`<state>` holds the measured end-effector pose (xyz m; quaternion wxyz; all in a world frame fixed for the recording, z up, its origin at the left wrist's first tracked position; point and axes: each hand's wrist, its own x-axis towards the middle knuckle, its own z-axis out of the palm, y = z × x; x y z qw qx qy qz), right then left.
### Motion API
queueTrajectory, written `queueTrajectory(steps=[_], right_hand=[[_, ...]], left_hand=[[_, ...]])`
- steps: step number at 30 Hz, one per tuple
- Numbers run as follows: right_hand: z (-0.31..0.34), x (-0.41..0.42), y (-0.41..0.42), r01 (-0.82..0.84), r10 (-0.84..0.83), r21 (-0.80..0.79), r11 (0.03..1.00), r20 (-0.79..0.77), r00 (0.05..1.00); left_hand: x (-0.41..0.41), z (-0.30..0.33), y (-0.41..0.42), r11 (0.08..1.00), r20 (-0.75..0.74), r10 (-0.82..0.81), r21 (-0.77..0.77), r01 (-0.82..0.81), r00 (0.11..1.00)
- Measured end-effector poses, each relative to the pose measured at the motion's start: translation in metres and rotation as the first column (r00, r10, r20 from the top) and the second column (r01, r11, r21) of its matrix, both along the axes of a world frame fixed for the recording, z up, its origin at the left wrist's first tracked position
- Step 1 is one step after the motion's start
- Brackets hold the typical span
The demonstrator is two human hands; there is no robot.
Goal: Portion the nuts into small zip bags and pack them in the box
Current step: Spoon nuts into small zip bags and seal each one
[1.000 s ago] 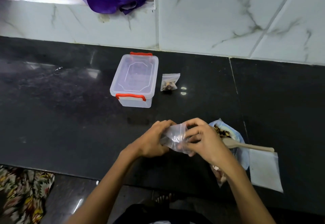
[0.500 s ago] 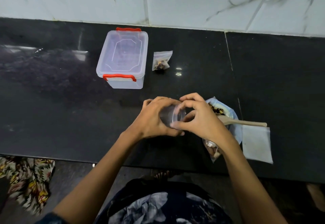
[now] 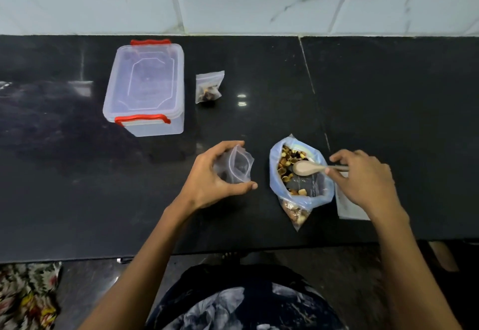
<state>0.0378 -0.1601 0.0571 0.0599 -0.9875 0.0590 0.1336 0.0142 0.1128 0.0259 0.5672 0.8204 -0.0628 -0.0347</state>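
My left hand [image 3: 210,176] grips a small clear zip bag [image 3: 237,166] with its mouth held open, above the black counter. To its right lies a large open bag of mixed nuts [image 3: 298,174]. A wooden spoon [image 3: 308,167] rests with its bowl on the nuts, and my right hand [image 3: 363,176] pinches its handle. A filled small zip bag [image 3: 208,88] lies farther back. Left of that bag stands the clear plastic box [image 3: 146,88], its lid on and its red clips at front and back.
Flat empty zip bags [image 3: 350,207] lie under my right wrist. The black counter [image 3: 388,101] ends at a marble-tiled wall behind and at a front edge near my body. A patterned cloth [image 3: 26,296] lies on the floor at lower left.
My hands have come apart. The left hand now holds the small bag alone with its mouth open, and the right hand has moved right onto the spoon handle. The view has tilted down.
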Motion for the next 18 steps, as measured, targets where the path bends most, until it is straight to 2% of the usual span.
queueTrajectory(steps=[4, 7, 10, 18], right_hand=[[0.001, -0.006, 0.002, 0.033, -0.038, 0.18, 0.983, 0.028, 0.999], [0.003, -0.014, 0.008, 0.013, -0.046, 0.217, 0.976, 0.148, 0.988], [0.004, -0.025, 0.024, 0.01, -0.048, 0.166, 0.986, 0.225, 0.973], [0.003, -0.031, 0.04, -0.034, 0.043, -0.12, 0.992, 0.066, 0.997]], left_hand=[[0.001, -0.003, -0.014, 0.999, -0.006, -0.024, -0.022, 0.023, 1.0], [0.004, -0.005, -0.023, 0.998, -0.03, -0.049, -0.04, 0.048, 0.998], [0.009, -0.008, -0.03, 0.995, -0.092, -0.083, -0.062, 0.077, 0.992], [0.018, -0.02, -0.036, 0.988, -0.173, -0.107, -0.129, 0.085, 0.979]])
